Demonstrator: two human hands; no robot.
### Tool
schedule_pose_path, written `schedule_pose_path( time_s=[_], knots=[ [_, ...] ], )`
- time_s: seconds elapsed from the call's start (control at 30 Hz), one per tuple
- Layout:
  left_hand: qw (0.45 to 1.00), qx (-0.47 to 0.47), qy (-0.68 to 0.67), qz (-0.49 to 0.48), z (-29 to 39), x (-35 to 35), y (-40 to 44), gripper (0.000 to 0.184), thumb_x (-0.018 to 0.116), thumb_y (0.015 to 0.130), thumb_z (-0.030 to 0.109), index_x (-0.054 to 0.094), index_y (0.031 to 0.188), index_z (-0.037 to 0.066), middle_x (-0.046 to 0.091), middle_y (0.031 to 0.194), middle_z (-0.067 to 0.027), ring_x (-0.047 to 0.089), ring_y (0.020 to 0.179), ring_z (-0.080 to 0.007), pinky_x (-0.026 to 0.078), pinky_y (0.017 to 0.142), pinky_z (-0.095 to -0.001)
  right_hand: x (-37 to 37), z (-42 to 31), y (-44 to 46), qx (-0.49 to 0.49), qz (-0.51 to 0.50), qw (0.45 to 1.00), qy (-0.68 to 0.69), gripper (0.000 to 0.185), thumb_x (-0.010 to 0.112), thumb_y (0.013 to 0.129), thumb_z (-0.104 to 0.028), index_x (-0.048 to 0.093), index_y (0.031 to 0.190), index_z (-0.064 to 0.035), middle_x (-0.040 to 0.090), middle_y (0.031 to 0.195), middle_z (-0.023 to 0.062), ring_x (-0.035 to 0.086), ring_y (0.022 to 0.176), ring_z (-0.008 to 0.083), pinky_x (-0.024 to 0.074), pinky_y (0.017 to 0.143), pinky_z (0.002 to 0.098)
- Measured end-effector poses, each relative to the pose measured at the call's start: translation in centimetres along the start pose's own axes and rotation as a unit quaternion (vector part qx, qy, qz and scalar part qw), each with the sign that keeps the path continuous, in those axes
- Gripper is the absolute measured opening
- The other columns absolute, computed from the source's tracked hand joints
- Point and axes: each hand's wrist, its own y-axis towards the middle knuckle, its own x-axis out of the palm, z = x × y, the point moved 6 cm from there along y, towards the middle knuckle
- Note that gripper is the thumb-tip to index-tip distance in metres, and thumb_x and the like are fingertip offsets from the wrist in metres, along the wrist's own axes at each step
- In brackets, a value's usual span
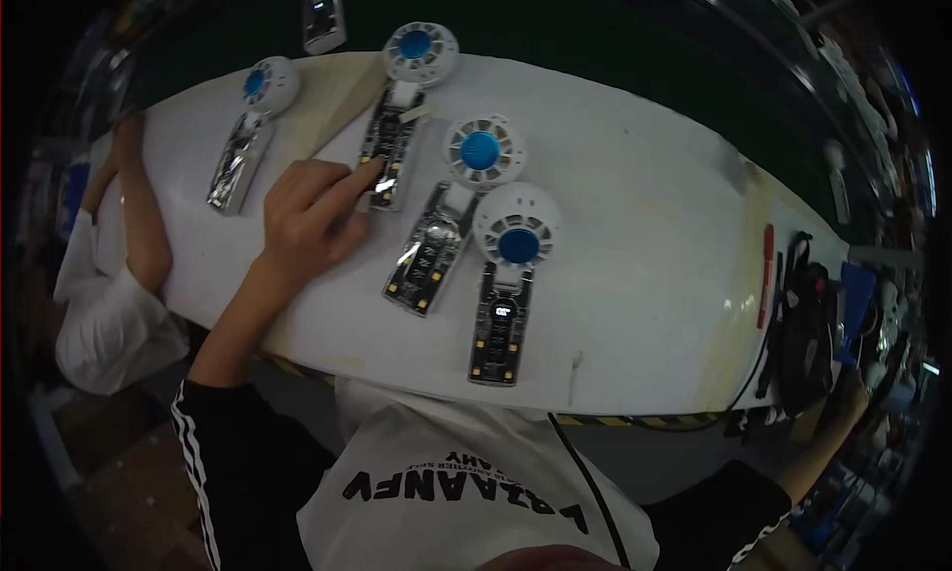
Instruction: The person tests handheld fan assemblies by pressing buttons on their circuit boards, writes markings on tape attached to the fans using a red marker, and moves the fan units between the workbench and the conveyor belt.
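Observation:
My left hand (pixel 312 214) touches the circuit board of a handheld fan (pixel 395 145) with its stretched index finger; the other fingers are curled and hold nothing. Right of it, a second fan (pixel 431 249) lies tilted beside a third fan (pixel 504 313), whose small display is lit. Each fan has a round white head with a blue centre and an exposed board. Another fan (pixel 238 165) lies to the left of my left hand. At the far right, my right hand (pixel 855 395) is beyond the table edge, dim and blurred, its fingers unclear.
The white table (pixel 635 303) has a green surface (pixel 595 65) behind it, where one more fan (pixel 322 21) lies. A red pen (pixel 766 274) and a black tool or bag (pixel 805 338) are at the right. Another person's arms (pixel 144 214) rest at the left.

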Motion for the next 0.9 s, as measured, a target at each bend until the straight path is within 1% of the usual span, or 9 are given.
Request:
schedule_pose_path(
  time_s=[0.13, 0.27, 0.37, 0.47, 0.53, 0.63, 0.77, 0.83, 0.9],
  knots=[
    [1.000, -0.005, 0.009, 0.004, -0.2, -0.1, -0.1, 0.043, 0.063, 0.055, 0.006, 0.065, 0.098, 0.004, 0.057, 0.076, -0.0075, 0.056, 0.065, -0.0205, 0.045, 0.060, -0.0317, 1.7, -2.7, -4.1, 0.006, 0.020, 1.000, 0.008, 0.037, 0.069, 0.077, -0.027, 0.062, 0.094, 0.0055, 0.062, 0.075, 0.0080, 0.054, 0.069, 0.0156, 0.0457, 0.061, 0.0322],
    [1.000, -0.012, -0.007, 0.017, -0.2, -0.1, -0.2, 0.042, 0.064, 0.055, 0.006, 0.064, 0.097, 0.004, 0.058, 0.076, -0.0072, 0.056, 0.065, -0.0202, 0.045, 0.059, -0.0314, -1.1, 1.0, 0.9, 0.026, 0.091, 0.995, -0.016, 0.038, 0.068, 0.078, -0.026, 0.059, 0.098, 0.0055, 0.061, 0.076, 0.0080, 0.054, 0.069, 0.0157, 0.0459, 0.062, 0.0325],
    [1.000, -0.006, -0.007, 0.026, -0.4, 0.0, -0.5, 0.041, 0.063, 0.055, 0.006, 0.064, 0.096, 0.005, 0.058, 0.077, -0.0071, 0.056, 0.065, -0.0206, 0.045, 0.059, -0.0312, -2.5, 2.2, 0.2, 0.040, 0.156, 0.986, -0.047, 0.039, 0.067, 0.079, -0.025, 0.057, 0.101, 0.0055, 0.061, 0.077, 0.0081, 0.054, 0.070, 0.0157, 0.0461, 0.063, 0.0327],
    [0.999, -0.003, -0.012, 0.038, -0.4, -0.1, -0.6, 0.040, 0.064, 0.056, 0.006, 0.063, 0.096, 0.005, 0.057, 0.077, -0.0066, 0.055, 0.065, -0.0209, 0.045, 0.059, -0.0310, -3.4, 2.8, 2.2, 0.028, 0.231, 0.968, -0.092, 0.041, 0.066, 0.080, -0.025, 0.055, 0.104, 0.0055, 0.060, 0.077, 0.0082, 0.054, 0.070, 0.0158, 0.0462, 0.064, 0.0329],
    [0.998, -0.023, -0.020, 0.057, -0.5, -0.2, -0.9, 0.039, 0.064, 0.057, 0.006, 0.063, 0.096, 0.006, 0.056, 0.077, -0.0060, 0.054, 0.064, -0.0212, 0.045, 0.059, -0.0312, -0.2, 0.5, -0.3, 0.002, 0.283, 0.952, -0.118, 0.042, 0.065, 0.080, -0.025, 0.053, 0.106, 0.0055, 0.060, 0.078, 0.0082, 0.054, 0.071, 0.0159, 0.0463, 0.065, 0.0330],
    [0.997, -0.013, 0.000, 0.077, -0.5, -0.2, -1.1, 0.036, 0.064, 0.058, 0.006, 0.062, 0.094, 0.006, 0.055, 0.077, -0.0054, 0.054, 0.064, -0.0205, 0.045, 0.059, -0.0310, -1.5, 0.9, -3.6, -0.057, 0.345, 0.930, -0.112, 0.043, 0.065, 0.081, -0.024, 0.051, 0.110, 0.0054, 0.060, 0.078, 0.0083, 0.054, 0.071, 0.0159, 0.0465, 0.066, 0.0332],
    [0.996, 0.019, -0.043, 0.081, 0.2, -1.2, -1.1, 0.040, 0.061, 0.057, 0.012, 0.063, 0.096, 0.004, 0.055, 0.080, -0.0099, 0.055, 0.070, -0.0231, 0.046, 0.062, -0.0353, -1.9, 0.7, -5.3, -0.013, 0.419, 0.898, -0.132, 0.046, 0.064, 0.082, -0.024, 0.048, 0.114, 0.0054, 0.059, 0.079, 0.0084, 0.054, 0.072, 0.0160, 0.0467, 0.068, 0.0335],
    [0.993, 0.054, -0.057, 0.086, 2.1, -1.6, -1.4, 0.038, 0.060, 0.059, 0.014, 0.063, 0.095, 0.004, 0.054, 0.081, -0.0096, 0.055, 0.070, -0.0227, 0.047, 0.063, -0.0364, 1.9, -3.8, -6.1, -0.114, 0.325, 0.936, -0.079, 0.047, 0.064, 0.083, -0.018, 0.043, 0.116, 0.0069, 0.057, 0.081, 0.0074, 0.054, 0.073, 0.0152, 0.0472, 0.071, 0.0318],
    [0.979, 0.150, -0.116, 0.067, 5.9, -1.3, -1.6, 0.026, 0.062, 0.061, 0.014, 0.059, 0.086, 0.007, 0.052, 0.081, -0.0038, 0.053, 0.070, -0.0195, 0.046, 0.064, -0.0329, 9.8, -10.0, -9.2, -0.251, 0.186, 0.942, 0.123, 0.044, 0.064, 0.083, -0.011, 0.042, 0.117, 0.0070, 0.057, 0.080, 0.0064, 0.053, 0.075, 0.0132, 0.0472, 0.072, 0.0287]
  ],
)
